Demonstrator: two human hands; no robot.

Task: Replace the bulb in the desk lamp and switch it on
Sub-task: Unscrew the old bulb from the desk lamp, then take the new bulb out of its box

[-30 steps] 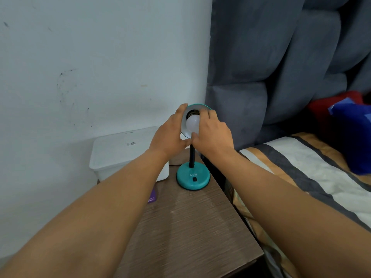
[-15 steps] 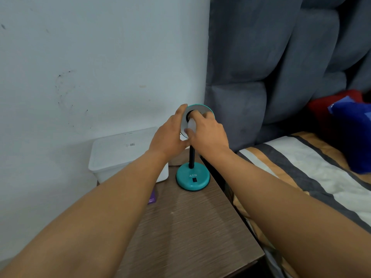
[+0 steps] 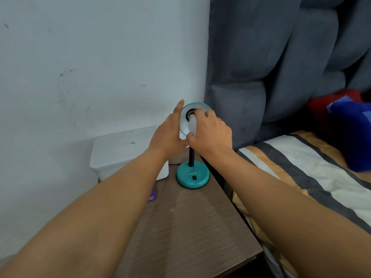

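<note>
A small teal desk lamp stands at the back of the wooden nightstand, with a round teal base point(image 3: 192, 175) marked ATN and a black switch on it. Its shade point(image 3: 197, 106) faces me, white inside, with a dark socket in the middle. My left hand point(image 3: 169, 132) grips the shade's left rim. My right hand point(image 3: 208, 132) is closed around a white bulb point(image 3: 191, 125) whose neck sits at the socket. My fingers hide most of the bulb.
A white plastic lidded box point(image 3: 124, 151) stands left of the lamp against the wall. A purple card point(image 3: 152, 194) lies by my left forearm on the nightstand point(image 3: 190, 227). A bed with a striped cover point(image 3: 313, 177) and a grey padded headboard point(image 3: 281, 67) lie to the right.
My right hand has turned around the bulb at the socket, its fingers shifting over it. My left hand stays on the shade, and the lamp has not moved.
</note>
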